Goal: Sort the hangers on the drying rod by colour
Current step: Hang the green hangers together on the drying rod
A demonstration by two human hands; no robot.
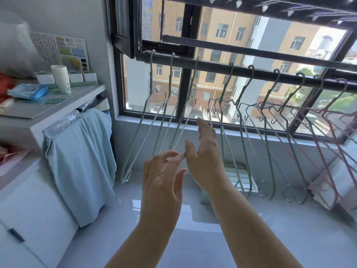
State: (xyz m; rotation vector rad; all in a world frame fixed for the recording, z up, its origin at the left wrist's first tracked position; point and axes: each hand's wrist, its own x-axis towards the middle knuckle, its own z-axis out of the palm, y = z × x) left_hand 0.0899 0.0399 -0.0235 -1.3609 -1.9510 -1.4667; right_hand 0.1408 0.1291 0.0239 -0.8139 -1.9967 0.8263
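A dark drying rod (212,67) runs across the window from upper left down to the right. Three pale grey-green wire hangers (135,132) hang at its left end. Several darker green hangers (245,144) hang along the middle. Pink hangers (328,151) cluster at the right end. My left hand (162,182) is raised below the left group, fingers spread, holding nothing. Just to its right, my right hand (206,151) is also open, between the pale group and the green ones; whether its fingertips touch a hanger wire is unclear.
A white cabinet (38,120) at the left holds a cup, boxes and packets, with a light blue cloth (81,161) draped over its front. A window sill (173,124) lies behind the hangers. An overhead rack (270,8) runs above. Glossy floor lies below.
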